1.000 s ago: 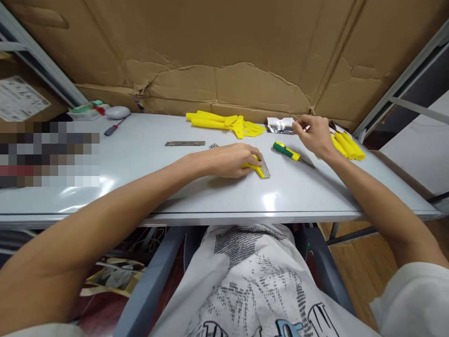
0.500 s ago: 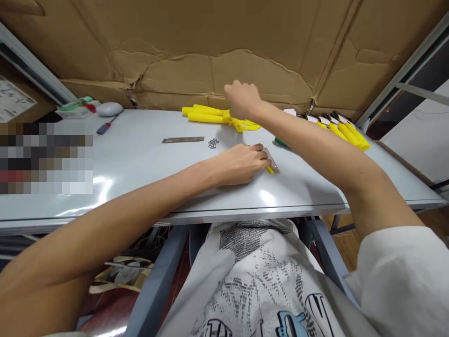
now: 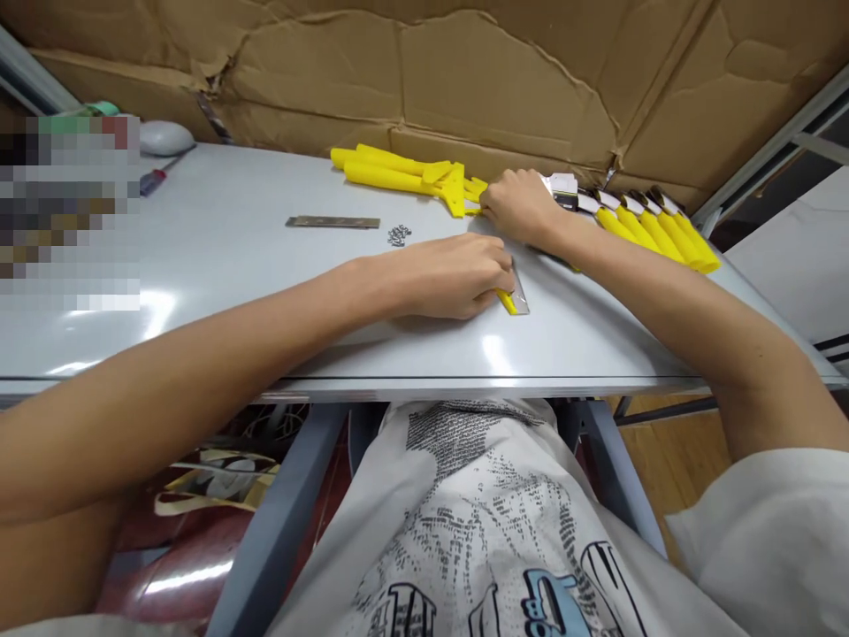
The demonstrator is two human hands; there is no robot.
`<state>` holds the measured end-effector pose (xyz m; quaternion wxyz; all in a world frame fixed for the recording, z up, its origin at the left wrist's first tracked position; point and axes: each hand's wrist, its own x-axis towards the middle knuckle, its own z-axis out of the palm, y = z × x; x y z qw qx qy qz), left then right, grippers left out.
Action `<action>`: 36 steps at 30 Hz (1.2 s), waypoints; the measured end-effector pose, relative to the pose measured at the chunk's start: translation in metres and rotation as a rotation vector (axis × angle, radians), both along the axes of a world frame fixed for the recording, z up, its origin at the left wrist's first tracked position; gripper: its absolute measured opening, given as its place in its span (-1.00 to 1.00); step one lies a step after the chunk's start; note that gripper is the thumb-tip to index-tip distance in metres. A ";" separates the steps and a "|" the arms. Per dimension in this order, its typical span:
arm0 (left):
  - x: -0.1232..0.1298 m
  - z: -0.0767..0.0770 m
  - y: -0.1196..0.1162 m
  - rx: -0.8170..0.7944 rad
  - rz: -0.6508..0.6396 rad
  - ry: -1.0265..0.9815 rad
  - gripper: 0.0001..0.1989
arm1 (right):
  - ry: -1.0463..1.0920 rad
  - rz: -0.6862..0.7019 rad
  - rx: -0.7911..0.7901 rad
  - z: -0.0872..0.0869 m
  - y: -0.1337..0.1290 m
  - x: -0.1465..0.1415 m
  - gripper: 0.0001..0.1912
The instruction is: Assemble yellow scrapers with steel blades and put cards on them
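While brown cardboard [image 3: 500, 80] walls off the back edge of the pale, glossy table [image 3: 265, 327], a person sits at its near edge between the arms of a blue-grey chair [image 3: 285, 522], with wooden floor [image 3: 683, 460] visible beyond on the right. Five or so yellow-handled tools [image 3: 653, 234] lie side by side toward the back right corner, their heads covered in white and black; these look finished. Near the middle of the back edge, a bundle of yellow handles [image 3: 391, 172] and flat yellow pieces, showing no blades, appears to be waiting. The right hand [image 3: 521, 205] is curled beside those pieces; whether it has hold of one cannot be told. The left hand [image 3: 464, 274] is closed around a yellow scraper [image 3: 507, 302], midway between the back and near edges, with a metal blade [image 3: 521, 292] showing at its head, so this one seems partly built; whether the blade is fastened is hidden. Toward the back left corner, a rounded whitish object [image 3: 165, 138] sits near a screwdriver [image 3: 152, 182]. Left of centre lie loose metal strips [image 3: 332, 222] and, smallest, a little heap of screws [image 3: 399, 235], apparently unused.
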<state>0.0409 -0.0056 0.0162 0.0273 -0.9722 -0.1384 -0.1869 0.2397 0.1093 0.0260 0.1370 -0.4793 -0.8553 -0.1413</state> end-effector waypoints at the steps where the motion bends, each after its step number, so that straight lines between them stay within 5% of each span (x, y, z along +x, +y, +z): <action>1: -0.001 0.002 0.000 0.014 -0.018 0.047 -0.62 | 0.004 -0.007 0.010 0.005 -0.010 0.002 -0.73; 7: -0.014 0.012 0.000 0.050 -0.081 0.136 -0.53 | 0.373 0.091 0.062 0.032 -0.070 0.035 -0.88; 14: -0.038 0.013 -0.002 0.033 -0.062 0.115 -0.54 | 0.900 0.140 -0.251 0.011 -0.110 0.080 -0.70; 17: -0.041 0.013 -0.001 0.025 -0.062 0.117 -0.51 | 0.888 0.157 -0.319 0.010 -0.123 0.082 -0.79; 24: -0.039 0.016 -0.003 -0.085 -0.046 0.106 -0.56 | 0.683 0.251 -0.027 0.007 -0.135 0.066 -0.90; 36: -0.039 0.014 -0.002 -0.079 -0.030 0.097 -0.63 | 0.455 0.387 -0.189 -0.006 -0.127 0.070 -0.81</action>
